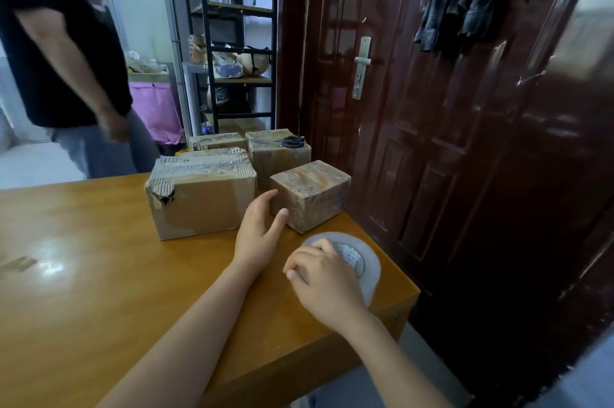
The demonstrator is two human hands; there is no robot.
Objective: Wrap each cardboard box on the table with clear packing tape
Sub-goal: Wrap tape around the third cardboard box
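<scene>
Clear packing tape roll (362, 261), lying flat near the right front corner of the wooden table (83, 274), partly covered by the right hand (324, 278); fingers curled over the near rim and core, gripping it. Left hand (257, 235) with fingers straight and relaxed, fingertips against the left face of the small cardboard box (310, 195), holding nothing. Just left of that box, the large cardboard box (202, 195), torn at its near left top corner, tape strips shining on top. Behind, a tall box (279, 155) with black-handled scissors (289, 142) on its lid, and a low box (216, 140) mostly hidden by the large one. Contents of all boxes unseen, lids closed. Beyond the table's far edge, a person in a black shirt (56, 42), cut off at the frame's top. Dark red door (415, 108) at right; black shelf rack (239, 42) behind, its contents hard to make out.
</scene>
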